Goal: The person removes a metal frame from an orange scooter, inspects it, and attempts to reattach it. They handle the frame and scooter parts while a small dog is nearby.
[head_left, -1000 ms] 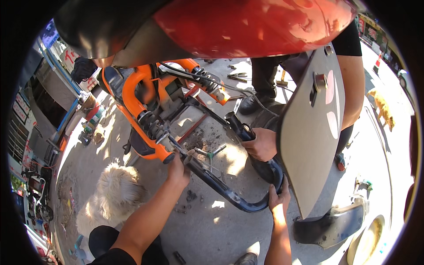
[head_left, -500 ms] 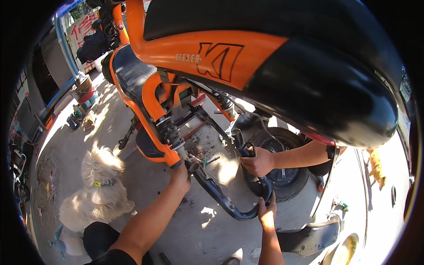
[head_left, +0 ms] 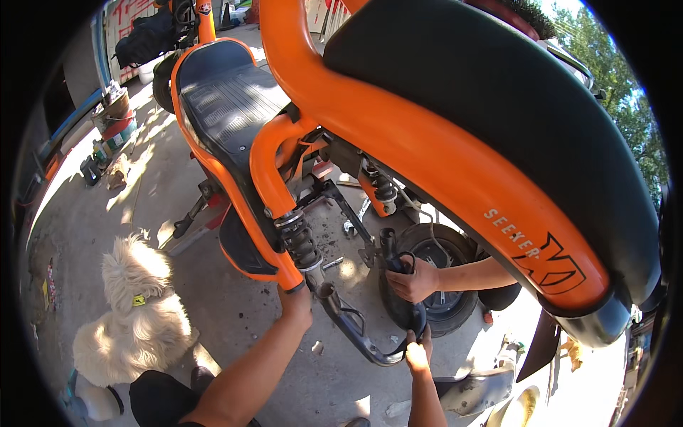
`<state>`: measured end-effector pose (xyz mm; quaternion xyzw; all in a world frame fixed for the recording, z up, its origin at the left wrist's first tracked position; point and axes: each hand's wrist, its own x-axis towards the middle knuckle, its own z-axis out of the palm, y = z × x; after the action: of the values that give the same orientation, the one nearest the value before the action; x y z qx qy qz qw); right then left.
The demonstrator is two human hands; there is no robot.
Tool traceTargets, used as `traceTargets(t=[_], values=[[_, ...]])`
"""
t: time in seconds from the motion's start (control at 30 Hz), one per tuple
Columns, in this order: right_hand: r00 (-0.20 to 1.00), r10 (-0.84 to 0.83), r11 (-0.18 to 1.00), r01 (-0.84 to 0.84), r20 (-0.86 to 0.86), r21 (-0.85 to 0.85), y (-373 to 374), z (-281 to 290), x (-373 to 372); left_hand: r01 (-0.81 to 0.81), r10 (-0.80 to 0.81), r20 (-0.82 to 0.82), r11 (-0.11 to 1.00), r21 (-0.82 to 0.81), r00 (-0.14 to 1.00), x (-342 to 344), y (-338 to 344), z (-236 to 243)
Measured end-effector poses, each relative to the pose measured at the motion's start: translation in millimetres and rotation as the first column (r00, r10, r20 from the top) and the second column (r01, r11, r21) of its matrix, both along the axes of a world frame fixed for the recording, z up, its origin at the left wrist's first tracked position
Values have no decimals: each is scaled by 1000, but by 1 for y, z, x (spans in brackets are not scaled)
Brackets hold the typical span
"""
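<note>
My left hand (head_left: 297,307) grips the lower end of the orange frame (head_left: 287,274) from below, its fingers partly hidden, beside a coil shock absorber (head_left: 297,236). My right hand (head_left: 418,349) holds the bend of a black U-shaped tube frame (head_left: 371,350) at lower center. Another person's hand (head_left: 414,277) grips that frame's upper arm from the right. A loose wheel (head_left: 449,313) lies behind it. Above, the scooter's long orange body (head_left: 427,164) with black seat (head_left: 498,99) crosses the view, next to the black footboard (head_left: 224,99).
A fluffy pale dog (head_left: 131,334) is close on my left. Buckets (head_left: 117,132) and bottles (head_left: 99,158) stand at the back left. A black curved panel (head_left: 473,398) and a pale round item (head_left: 516,409) lie at lower right; a second dog (head_left: 573,352) is partly visible at far right.
The view has shifted, so the orange body and seat now fill the upper right and hide more of the other person. Both my hands keep their grips, as does the other person's.
</note>
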<state>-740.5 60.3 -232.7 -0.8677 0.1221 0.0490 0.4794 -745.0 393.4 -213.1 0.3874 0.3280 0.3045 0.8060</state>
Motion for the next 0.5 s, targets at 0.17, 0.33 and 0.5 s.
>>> traceTargets(t=[0.17,0.33,0.5], values=[[979,2,998,11,202,-60,-9,-22,-3,56,-56,6,997,-51,998,-3,-7,5],[942,51,996,-21,331,-92,-9,-36,-1,53,-55,-19,997,-59,998,-6,-2,-3],[969,32,999,-21,244,-48,-17,-39,-2,110,-110,0,991,-78,994,-8,-11,42]])
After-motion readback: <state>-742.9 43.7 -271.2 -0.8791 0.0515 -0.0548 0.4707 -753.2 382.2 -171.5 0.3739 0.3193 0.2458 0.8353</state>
